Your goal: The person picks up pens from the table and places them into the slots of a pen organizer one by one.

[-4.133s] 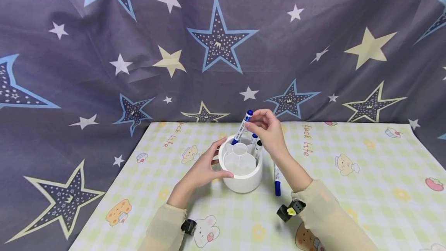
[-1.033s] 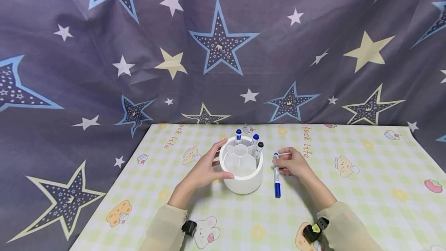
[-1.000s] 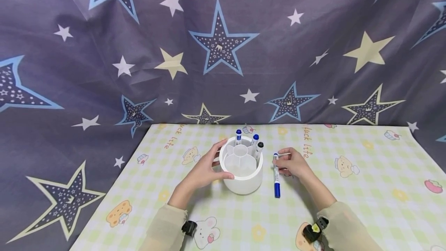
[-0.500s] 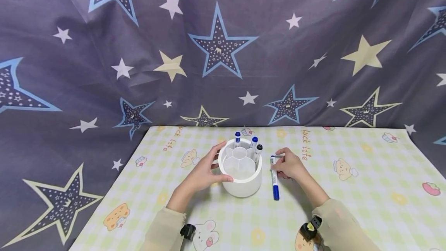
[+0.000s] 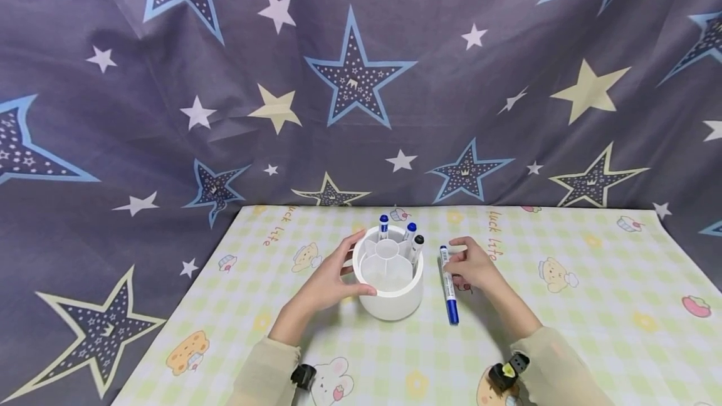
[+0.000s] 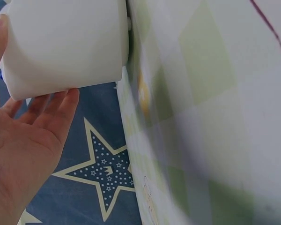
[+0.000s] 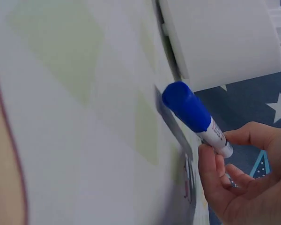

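A white round pen organizer (image 5: 392, 307) with several compartments stands on the table. My left hand (image 5: 329, 282) grips its left side, thumb at the front rim and fingers around the back; the left wrist view shows those fingers against its white wall (image 6: 68, 47). Upright in its rear compartments are two blue-capped markers, one at the back (image 5: 383, 229) and one further right (image 5: 410, 230), plus a black-capped marker (image 5: 417, 249). To the right, my right hand (image 5: 475, 266) pinches another blue marker (image 5: 449, 288) near its far end. In the right wrist view this marker (image 7: 192, 110) is raised above its shadow.
The table wears a checked cloth (image 5: 609, 331) with cartoon prints. Behind it hangs a dark curtain (image 5: 429, 111) patterned with stars. Each wrist carries a small black camera, at the left cuff (image 5: 303, 376) and the right cuff (image 5: 507, 371).
Earlier my right hand held a blue marker at the organizer; that marker now stands in it. The hand moved right to the marker on the cloth, which has since tilted and lifted slightly.
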Action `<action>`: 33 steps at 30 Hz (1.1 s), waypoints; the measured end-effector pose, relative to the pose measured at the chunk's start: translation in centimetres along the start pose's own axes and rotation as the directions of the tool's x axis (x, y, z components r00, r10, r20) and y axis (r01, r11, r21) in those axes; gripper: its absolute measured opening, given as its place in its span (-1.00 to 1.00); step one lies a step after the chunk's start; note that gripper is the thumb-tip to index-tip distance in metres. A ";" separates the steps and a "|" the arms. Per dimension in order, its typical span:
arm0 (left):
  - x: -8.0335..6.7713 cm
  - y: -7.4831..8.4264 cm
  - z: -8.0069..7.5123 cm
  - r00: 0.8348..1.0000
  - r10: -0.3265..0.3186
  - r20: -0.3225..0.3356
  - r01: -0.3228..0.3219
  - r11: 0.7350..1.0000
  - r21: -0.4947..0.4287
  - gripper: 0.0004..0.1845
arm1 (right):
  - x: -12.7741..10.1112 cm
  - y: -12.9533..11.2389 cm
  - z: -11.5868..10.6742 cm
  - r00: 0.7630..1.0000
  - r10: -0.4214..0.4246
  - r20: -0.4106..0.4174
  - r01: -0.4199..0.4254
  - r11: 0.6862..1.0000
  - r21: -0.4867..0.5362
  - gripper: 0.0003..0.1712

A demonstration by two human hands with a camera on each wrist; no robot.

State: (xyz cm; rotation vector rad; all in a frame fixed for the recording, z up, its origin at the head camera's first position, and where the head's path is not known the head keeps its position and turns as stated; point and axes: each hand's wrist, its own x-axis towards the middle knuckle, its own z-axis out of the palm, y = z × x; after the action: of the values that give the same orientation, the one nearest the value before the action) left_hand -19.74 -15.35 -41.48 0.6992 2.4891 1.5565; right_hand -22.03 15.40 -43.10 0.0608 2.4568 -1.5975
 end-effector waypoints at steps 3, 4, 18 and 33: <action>0.0 0.0 0.0 1.000 0.008 -0.002 -0.008 1.000 0.002 0.16 | -0.4 -0.4 -0.4 1.000 -0.017 0.005 0.017 0.999 0.050 -0.25; 0.0 0.0 0.0 1.000 0.009 -0.002 -0.009 1.000 0.002 0.16 | -0.5 -0.5 -0.4 1.000 -0.019 0.004 0.018 0.998 0.066 -0.26; -0.2 0.0 0.0 1.000 0.000 -0.003 0.000 1.000 0.002 0.16 | -1.4 -0.9 -0.9 0.998 -0.053 -0.042 0.059 0.981 0.187 -0.32; 0.0 -0.2 0.0 1.000 0.009 -0.002 -0.009 1.000 0.007 0.16 | -2.7 -3.0 -2.1 0.992 -0.112 -0.058 0.124 0.942 0.311 -0.29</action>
State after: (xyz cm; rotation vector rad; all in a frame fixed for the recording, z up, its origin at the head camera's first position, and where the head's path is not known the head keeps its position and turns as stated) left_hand -19.82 -15.39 -41.62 0.7108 2.4980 1.5524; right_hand -20.13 16.35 -39.06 -0.0070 2.2464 -2.0464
